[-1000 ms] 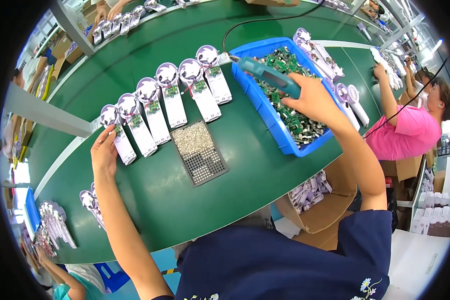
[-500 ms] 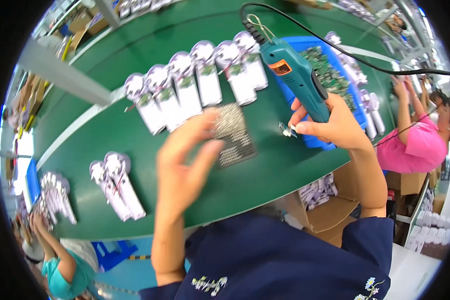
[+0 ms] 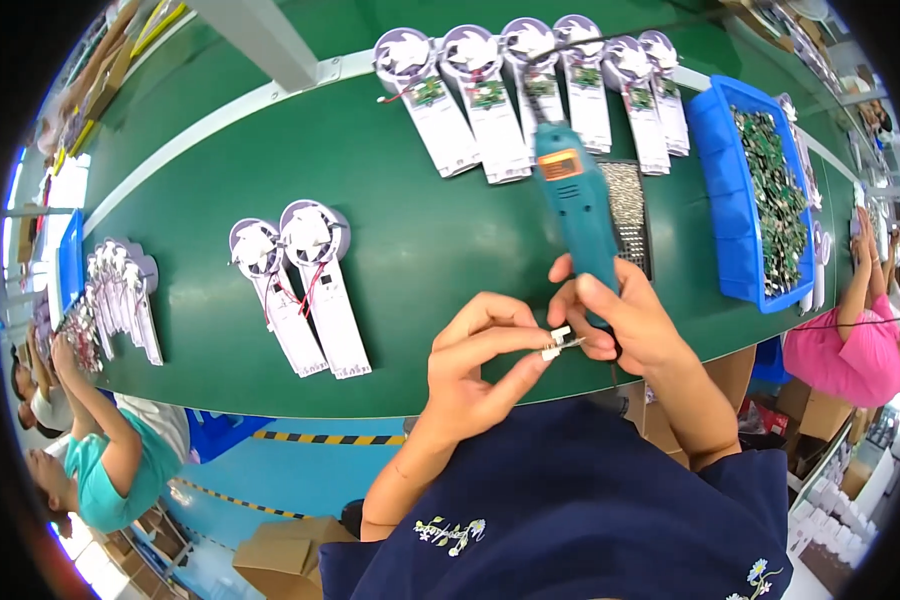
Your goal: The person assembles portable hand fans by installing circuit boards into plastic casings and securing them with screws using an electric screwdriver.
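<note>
My left hand (image 3: 480, 365) pinches a small circuit board (image 3: 562, 345) with white connectors between thumb and fingertips. Around a teal electric screwdriver (image 3: 580, 205) my right hand (image 3: 635, 318) is closed, its fingertips beside the board; whether they also touch it is hard to tell. The screwdriver's body points away from me, its bit toward my body. Behind it, partly hidden, lies a screw tray (image 3: 627, 205) filled with small metal screws. A row of white handheld fan housings (image 3: 500, 130) with green boards lies at the far side, and two fan housings (image 3: 315, 280) with red wires lie to the left.
A blue bin (image 3: 730, 190) full of green circuit boards stands at the right of the green table (image 3: 190, 360). Co-workers sit at both sides, one in a teal shirt (image 3: 120, 470), another in pink (image 3: 850, 350). Cardboard boxes (image 3: 730, 385) stand below the table edge.
My left hand has come from above the screw tray to the small board and now pinches it. My right hand has drawn the screwdriver nearer to my body. The view has shifted.
</note>
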A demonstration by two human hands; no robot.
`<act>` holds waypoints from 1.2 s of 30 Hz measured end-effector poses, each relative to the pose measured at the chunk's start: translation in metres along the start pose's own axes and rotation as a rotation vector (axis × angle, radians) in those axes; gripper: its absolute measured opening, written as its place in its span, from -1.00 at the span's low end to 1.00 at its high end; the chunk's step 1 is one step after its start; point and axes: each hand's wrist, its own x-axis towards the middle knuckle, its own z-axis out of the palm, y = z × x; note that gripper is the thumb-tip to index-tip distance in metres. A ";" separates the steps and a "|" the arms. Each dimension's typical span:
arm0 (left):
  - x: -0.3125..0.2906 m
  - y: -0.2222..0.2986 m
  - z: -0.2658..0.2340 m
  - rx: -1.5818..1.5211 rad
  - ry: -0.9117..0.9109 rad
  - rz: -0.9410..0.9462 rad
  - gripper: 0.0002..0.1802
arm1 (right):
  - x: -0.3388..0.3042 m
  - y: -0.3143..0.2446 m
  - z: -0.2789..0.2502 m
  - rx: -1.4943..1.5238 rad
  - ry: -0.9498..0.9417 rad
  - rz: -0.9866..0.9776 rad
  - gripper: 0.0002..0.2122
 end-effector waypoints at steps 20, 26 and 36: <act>-0.010 0.014 -0.008 -0.365 0.238 -0.530 -0.33 | 0.000 0.038 0.021 0.092 0.198 -0.022 -0.68; -0.014 0.023 -0.016 -0.151 0.242 -0.544 -0.40 | -0.003 0.044 0.019 0.075 0.138 0.031 -0.71; -0.018 0.013 -0.030 -0.181 0.080 -0.458 -0.55 | -0.015 0.044 0.012 -0.039 0.003 0.055 -0.67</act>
